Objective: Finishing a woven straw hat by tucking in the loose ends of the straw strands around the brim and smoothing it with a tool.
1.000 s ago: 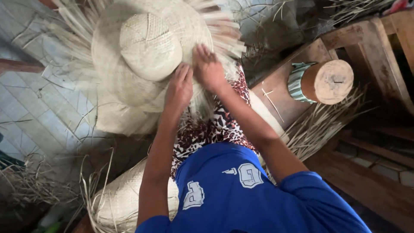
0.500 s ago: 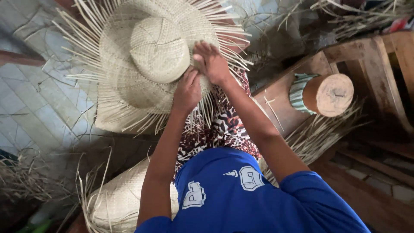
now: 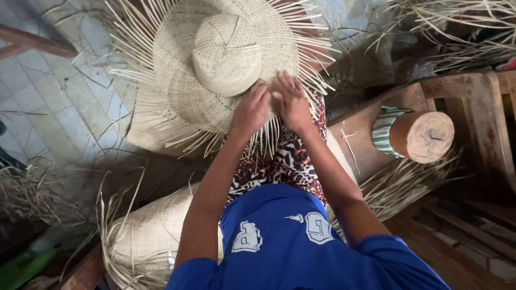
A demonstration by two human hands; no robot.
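Two hands, left (image 3: 251, 110) and right (image 3: 293, 102), side by side, pinching loose strips at the brim of a half-woven straw hat (image 3: 226, 70), likely needing further interlacing around the edge.

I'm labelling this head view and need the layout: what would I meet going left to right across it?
Tiled floor → unfinished woven straw hat → left hand → right hand → round wooden block → wooden frame.
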